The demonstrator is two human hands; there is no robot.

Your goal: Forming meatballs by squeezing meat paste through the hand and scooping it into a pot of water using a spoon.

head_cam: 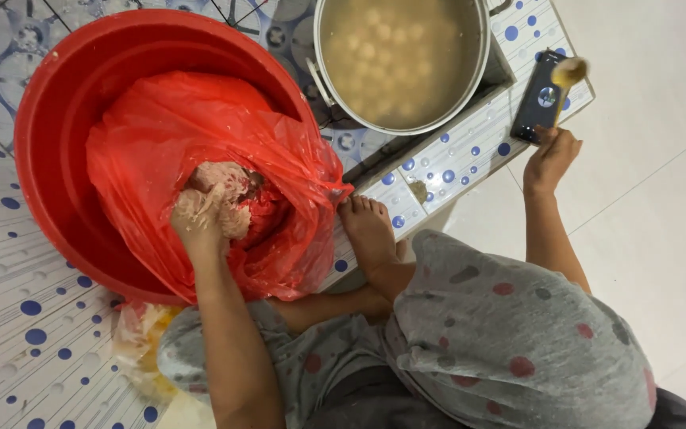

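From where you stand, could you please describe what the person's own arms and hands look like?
Both forearms are bare, with no gloves, rings or watch visible. The left hand is smeared with pale, sticky paste over the fingers and knuckles. The right hand looks clean. The clothing over the lap is grey fabric with red and dark grey dots; whether it has sleeves cannot be seen.

A dark rectangular phone [541,97] lies screen-up on the dotted tile ledge [470,151].

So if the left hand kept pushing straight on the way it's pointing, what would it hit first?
The left hand points up into the red plastic bag, so it would first meet the pale paste it is already touching, then likely the bag lining the red basin. Depth is unclear.
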